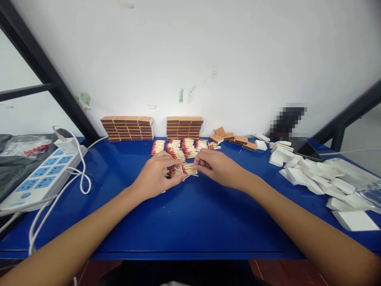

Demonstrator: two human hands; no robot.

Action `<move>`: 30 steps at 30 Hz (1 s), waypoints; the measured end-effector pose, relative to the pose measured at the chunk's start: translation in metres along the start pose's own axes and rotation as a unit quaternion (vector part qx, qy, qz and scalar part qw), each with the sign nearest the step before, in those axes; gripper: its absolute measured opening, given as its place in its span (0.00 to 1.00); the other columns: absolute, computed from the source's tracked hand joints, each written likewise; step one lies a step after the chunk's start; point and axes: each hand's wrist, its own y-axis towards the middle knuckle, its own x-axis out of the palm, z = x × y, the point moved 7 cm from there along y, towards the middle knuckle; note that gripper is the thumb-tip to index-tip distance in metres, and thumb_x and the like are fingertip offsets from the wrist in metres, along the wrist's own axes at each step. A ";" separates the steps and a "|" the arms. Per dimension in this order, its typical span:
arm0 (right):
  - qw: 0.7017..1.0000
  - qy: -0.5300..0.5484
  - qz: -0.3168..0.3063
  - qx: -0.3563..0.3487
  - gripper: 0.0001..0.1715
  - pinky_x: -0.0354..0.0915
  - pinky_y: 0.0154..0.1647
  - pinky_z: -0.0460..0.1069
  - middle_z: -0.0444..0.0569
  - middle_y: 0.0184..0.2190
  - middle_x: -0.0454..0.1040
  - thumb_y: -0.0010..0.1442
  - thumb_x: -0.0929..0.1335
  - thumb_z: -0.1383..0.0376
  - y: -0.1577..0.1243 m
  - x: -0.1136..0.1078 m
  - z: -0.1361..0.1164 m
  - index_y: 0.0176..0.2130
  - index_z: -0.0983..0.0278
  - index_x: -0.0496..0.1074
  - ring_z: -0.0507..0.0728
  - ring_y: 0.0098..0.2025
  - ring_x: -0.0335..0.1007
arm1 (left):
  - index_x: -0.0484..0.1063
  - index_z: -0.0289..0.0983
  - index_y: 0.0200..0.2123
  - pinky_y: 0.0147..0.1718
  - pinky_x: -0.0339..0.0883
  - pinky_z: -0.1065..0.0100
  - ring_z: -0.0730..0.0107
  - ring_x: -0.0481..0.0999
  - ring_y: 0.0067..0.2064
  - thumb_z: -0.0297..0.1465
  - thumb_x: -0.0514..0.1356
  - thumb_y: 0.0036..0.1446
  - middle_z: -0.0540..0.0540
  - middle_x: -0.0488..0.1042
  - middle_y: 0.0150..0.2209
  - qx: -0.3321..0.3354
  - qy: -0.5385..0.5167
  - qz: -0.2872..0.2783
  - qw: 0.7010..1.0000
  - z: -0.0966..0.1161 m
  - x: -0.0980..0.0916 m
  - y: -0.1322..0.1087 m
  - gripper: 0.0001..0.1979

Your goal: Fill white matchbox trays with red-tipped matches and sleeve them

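Near the middle of the blue table, my left hand curls its thumb and fingers around a small white matchbox tray, of which only a thin edge shows. Red-tipped matches lie at that tray, between my two hands. My right hand is closed in a pinch at the plain ends of these matches; its fingertips partly hide what they grip. Just beyond my hands, more matches lie in several neat piles, red heads toward the left.
Brown matchboxes stand in a left stack and a right stack against the wall. Loose matchboxes lie right of them. White trays heap up at the right, beside a dark phone. A power strip with white cables lies left.
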 end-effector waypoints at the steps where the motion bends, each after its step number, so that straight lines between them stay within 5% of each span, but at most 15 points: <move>1: 1.000 -0.002 -0.006 0.003 0.06 0.58 0.36 0.48 0.47 0.35 0.71 0.70 0.67 0.65 0.000 0.002 -0.001 0.38 0.62 0.70 0.54 0.34 0.65 | 0.82 0.41 0.48 0.44 0.74 0.58 0.60 0.78 0.43 0.37 0.70 0.59 0.44 0.82 0.39 -0.002 -0.004 -0.004 1.000 0.000 0.000 0.000 0.15; 30: 1.000 -0.017 0.002 -0.024 0.05 0.58 0.36 0.48 0.48 0.38 0.72 0.70 0.66 0.66 -0.003 0.004 -0.007 0.41 0.62 0.73 0.53 0.34 0.65 | 0.81 0.41 0.48 0.46 0.74 0.57 0.59 0.78 0.44 0.37 0.70 0.59 0.44 0.82 0.40 0.000 -0.001 -0.015 1.000 0.002 0.003 -0.001 0.14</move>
